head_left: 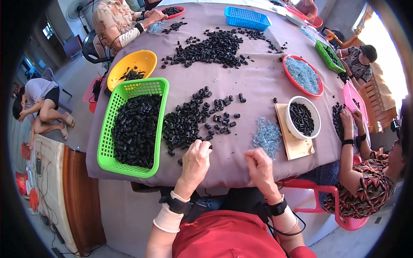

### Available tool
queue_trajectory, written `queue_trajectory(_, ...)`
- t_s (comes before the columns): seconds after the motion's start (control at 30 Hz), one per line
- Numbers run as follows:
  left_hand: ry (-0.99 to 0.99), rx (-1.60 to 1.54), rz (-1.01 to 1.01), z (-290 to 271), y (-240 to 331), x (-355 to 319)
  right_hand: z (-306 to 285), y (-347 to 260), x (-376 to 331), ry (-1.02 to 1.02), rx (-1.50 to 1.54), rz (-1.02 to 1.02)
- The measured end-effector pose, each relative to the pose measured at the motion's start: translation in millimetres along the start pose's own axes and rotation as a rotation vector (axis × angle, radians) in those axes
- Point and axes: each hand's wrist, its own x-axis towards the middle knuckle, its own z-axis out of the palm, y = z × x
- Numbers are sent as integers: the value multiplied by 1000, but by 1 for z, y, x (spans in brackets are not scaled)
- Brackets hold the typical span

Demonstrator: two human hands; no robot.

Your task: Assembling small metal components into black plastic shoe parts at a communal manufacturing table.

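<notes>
My left hand [195, 162] is closed at the near edge of a loose heap of small black plastic parts [184, 124]. A bit of one black part [210, 147] shows at its fingertips. Farther right, my right hand [260, 168] is curled shut just below a pile of small clear bluish pieces [267, 137]. Whatever its fingers hold, if anything, is hidden. To the left stands a green basket [160, 124] filled with similar black parts. Right of the clear pile, a white bowl [317, 122] of thin black pieces rests on a wooden board [297, 150].
Beyond lie a yellow bowl [148, 60], a large black heap [211, 48], a blue basket [247, 19] and a red-rimmed tray [319, 88] of clear pieces. A co-worker's hands [350, 118] work by a pink basket [360, 98] at right. Other people sit around the table.
</notes>
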Motion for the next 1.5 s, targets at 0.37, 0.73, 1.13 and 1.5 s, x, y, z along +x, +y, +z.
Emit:
queue_trajectory(0.37, -4, -684, -388, 8, 20, -3, 1, 14, 20, 12, -591, -12)
queue_trajectory(0.73, -164, -1404, -730, 18, 11, -9, 12, -13, 15, -35, 32, 28)
queue_trajectory(1.13, -115, -1313, -590, 24, 17, -18, 22, -19, 7, -90, 323, 175)
queue_trajectory(1.5, -180, -1184, -579, 21, 17, -22, 16, -24, 11, -154, 127, -143)
